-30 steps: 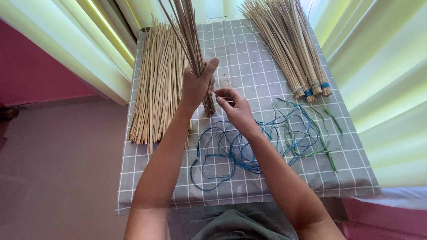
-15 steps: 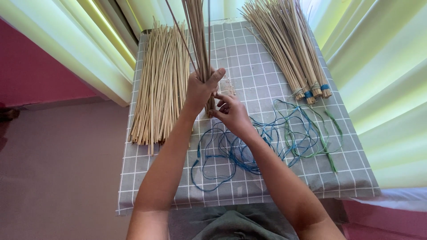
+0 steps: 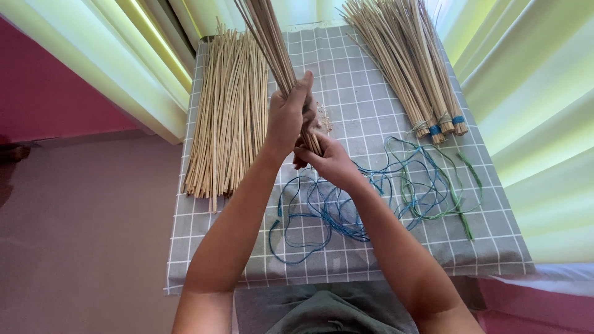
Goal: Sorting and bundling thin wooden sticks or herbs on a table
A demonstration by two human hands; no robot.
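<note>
My left hand (image 3: 288,115) grips an upright bundle of thin tan sticks (image 3: 270,38) near its lower end, over the middle of the grey checked cloth (image 3: 365,105). Just below it, my right hand (image 3: 328,158) closes on the base of the same bundle. Loose blue and green strings (image 3: 396,192) lie tangled on the cloth beneath and right of my hands.
A loose pile of sticks (image 3: 229,117) lies on the left of the cloth. Tied stick bundles (image 3: 408,68) with blue bands lie at the back right. Pale green curtains (image 3: 532,93) hang on both sides. A reddish floor (image 3: 80,235) is left.
The held bundle has tipped more upright and shifted slightly. My right hand has moved from beside the bundle to under its base, close against my left hand.
</note>
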